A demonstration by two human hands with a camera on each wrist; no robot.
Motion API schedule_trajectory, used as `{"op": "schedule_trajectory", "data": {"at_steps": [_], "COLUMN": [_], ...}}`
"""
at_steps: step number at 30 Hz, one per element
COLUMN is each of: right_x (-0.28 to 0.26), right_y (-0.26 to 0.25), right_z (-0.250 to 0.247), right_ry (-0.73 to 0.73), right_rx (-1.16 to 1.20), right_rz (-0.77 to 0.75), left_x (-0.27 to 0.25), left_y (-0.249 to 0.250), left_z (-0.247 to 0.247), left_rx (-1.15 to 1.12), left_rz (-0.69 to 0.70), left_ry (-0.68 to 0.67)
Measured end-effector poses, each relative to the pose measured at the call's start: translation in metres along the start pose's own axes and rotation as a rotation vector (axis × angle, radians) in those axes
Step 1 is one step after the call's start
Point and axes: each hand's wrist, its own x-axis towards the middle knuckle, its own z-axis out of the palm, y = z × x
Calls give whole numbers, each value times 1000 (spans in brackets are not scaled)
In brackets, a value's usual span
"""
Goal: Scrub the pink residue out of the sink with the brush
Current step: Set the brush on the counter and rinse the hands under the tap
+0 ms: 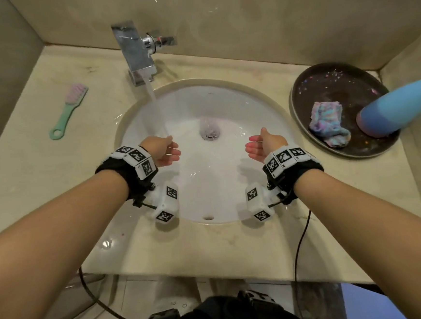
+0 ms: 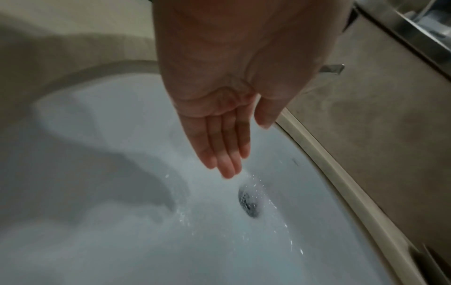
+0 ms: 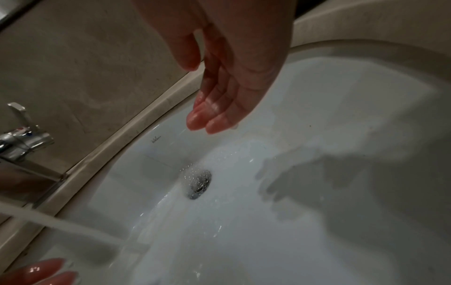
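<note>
The white oval sink [image 1: 225,102] [image 2: 122,241] [image 3: 292,250] looks clean, with water running over its drain [image 1: 209,131] [image 2: 249,202] [image 3: 198,183]. The green-handled brush [image 1: 68,111] with pink bristles lies on the counter at the far left, away from both hands. My left hand [image 1: 164,151] [image 2: 227,146] hangs over the left of the basin, fingers straight and empty, beside the water stream [image 1: 156,105]. My right hand [image 1: 260,146] [image 3: 217,113] hangs over the right of the basin, wet, fingers relaxed and empty.
The chrome faucet [image 1: 138,51] [image 3: 22,146] runs at the back left of the sink. On the right counter a dark round tray [image 1: 324,85] holds a crumpled multicoloured cloth [image 1: 327,125] and a blue bottle [image 1: 397,109]. Beige walls close in the counter [image 1: 211,247].
</note>
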Motion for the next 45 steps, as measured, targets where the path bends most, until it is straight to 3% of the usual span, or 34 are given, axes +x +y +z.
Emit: {"op": "schedule_trajectory", "data": {"at_steps": [9,13,20,26,28,31,35,38,42,45], "right_x": [10,14,20,25,26,28,28,27,26,25], "right_y": [-15,-17,-20,-18,-18,-18,-18,-19,-22,-24], "right_z": [29,42,52,55,56,58,59,58,54,51], "right_ry": [44,76,124,166,175,177,169,161,155,152], "right_rx": [44,73,93,96,104,106,101,102,85,80], "right_rz": [33,44,54,71,78,76,79,78,59,47], "left_x": [40,57,64,70,80,71,73,77,80,79], "left_y": [43,53,69,72,69,73,69,66,63,62], "left_z": [-33,-41,-33,-41,-44,-45,-39,-39,-46,-52], "left_rx": [-296,-302,-430,-575,-663,-538,-346,-216,-250,-219], "left_rz": [27,28,47,44,55,60,71,50,-13,-11], "left_ry": [16,29,-254,-257,-348,-302,-370,-260,-103,-57]}}
